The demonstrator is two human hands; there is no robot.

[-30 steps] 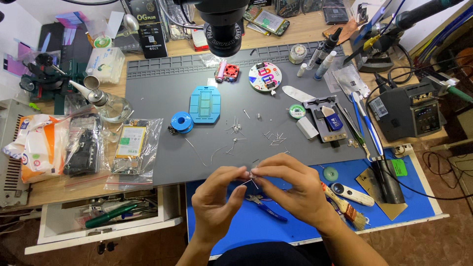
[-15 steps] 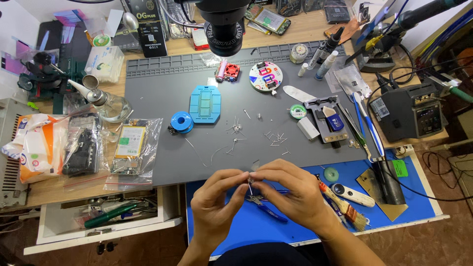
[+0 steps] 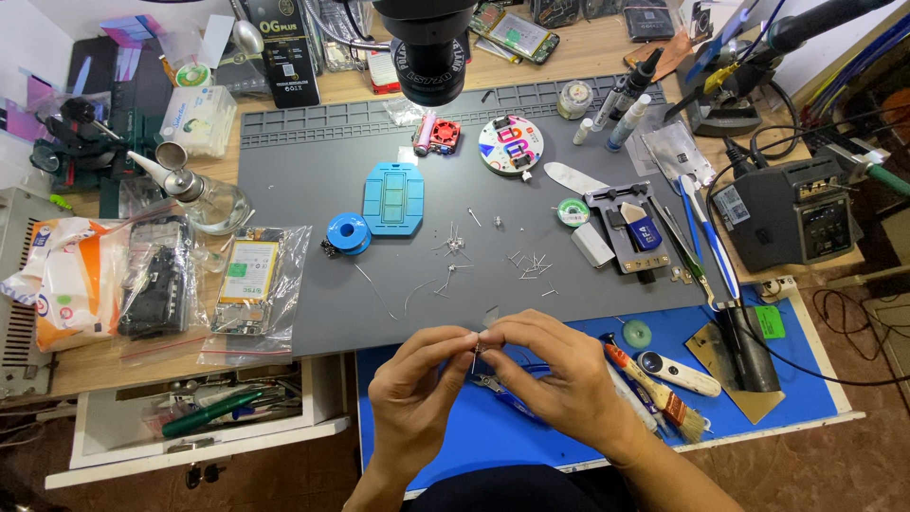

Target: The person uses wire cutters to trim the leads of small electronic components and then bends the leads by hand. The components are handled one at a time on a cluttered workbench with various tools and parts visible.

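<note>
The counter [image 3: 284,104] carries a grey mat [image 3: 313,199] and, nearer the person, a blue mat [image 3: 806,379]. On the grey one lie a blue tray [image 3: 393,197], a blue spool [image 3: 347,232] and scattered bits of wire [image 3: 531,267]. A brush [image 3: 654,389] and pliers [image 3: 507,393] rest on the blue mat, partly under the hands.

Both hands meet above the blue mat's near edge. The left hand [image 3: 412,398] and right hand [image 3: 559,379] each pinch a short thin metal pin [image 3: 474,358], which stands roughly upright between the fingertips [image 3: 464,338] of both. The remaining fingers are loosely curled.

The pin looks very light, stiff yet easily bent, and smooth enough to slip. It is best held near its ends between thumb and forefinger tips, with gentle pressure.
</note>
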